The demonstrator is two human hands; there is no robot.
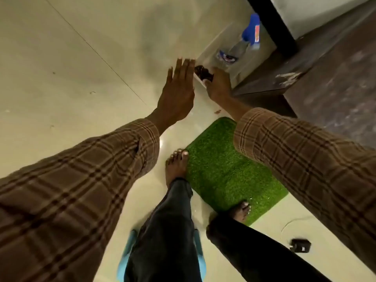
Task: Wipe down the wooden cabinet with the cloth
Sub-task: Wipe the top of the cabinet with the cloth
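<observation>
The dark wooden cabinet stands low at the right, and its top shows pale dust streaks. A dark crumpled cloth lies at the near corner of a clear plastic box on the floor beside the cabinet. My right hand reaches down to that corner, its fingers closed around the cloth and its thumb on the box rim. My left hand hovers just left of the box, flat with fingers straight and apart, holding nothing.
A blue spray bottle lies inside the clear box. A green grass-like mat lies under my bare feet on the pale tiled floor. Blue slippers sit behind my left leg. A small black device with a cable lies at the lower right.
</observation>
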